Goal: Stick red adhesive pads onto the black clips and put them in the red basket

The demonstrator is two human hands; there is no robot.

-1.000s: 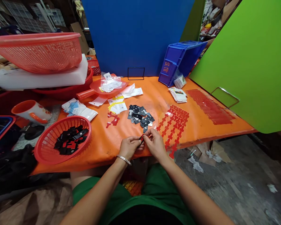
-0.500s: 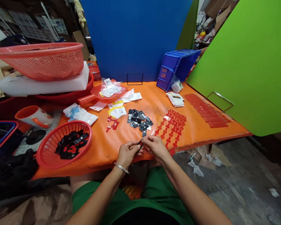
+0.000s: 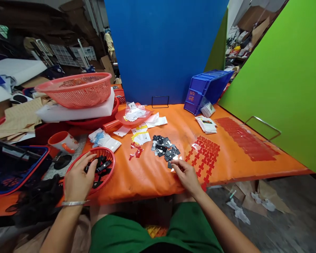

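Note:
My left hand (image 3: 80, 175) is over the near left part of a red plastic basket (image 3: 113, 165), its thumb and fingers apart. Black flat pieces (image 3: 103, 165) lie in the basket, and the hand hides some of them. At the near edge of a pile of small black flat pieces (image 3: 161, 146), my right hand (image 3: 185, 174) has its fingertips closed on one black flat piece (image 3: 169, 164). Just right of that hand lies a sheet of red cross-shaped stickers (image 3: 205, 151). Several loose red stickers (image 3: 136, 151) lie left of the pile.
A red dustpan (image 3: 134, 119) with bagged papers stands behind the pile. To the left are a mug (image 3: 63, 142) and a stacked pink basket (image 3: 81, 93). A blue crate (image 3: 197, 93), a card stack (image 3: 206, 124) and red strips (image 3: 247, 138) are at the right.
My hands were together at the table edge, holding a small black piece. Now the left has moved left to the basket and the right forward to the pile. The view has shifted left.

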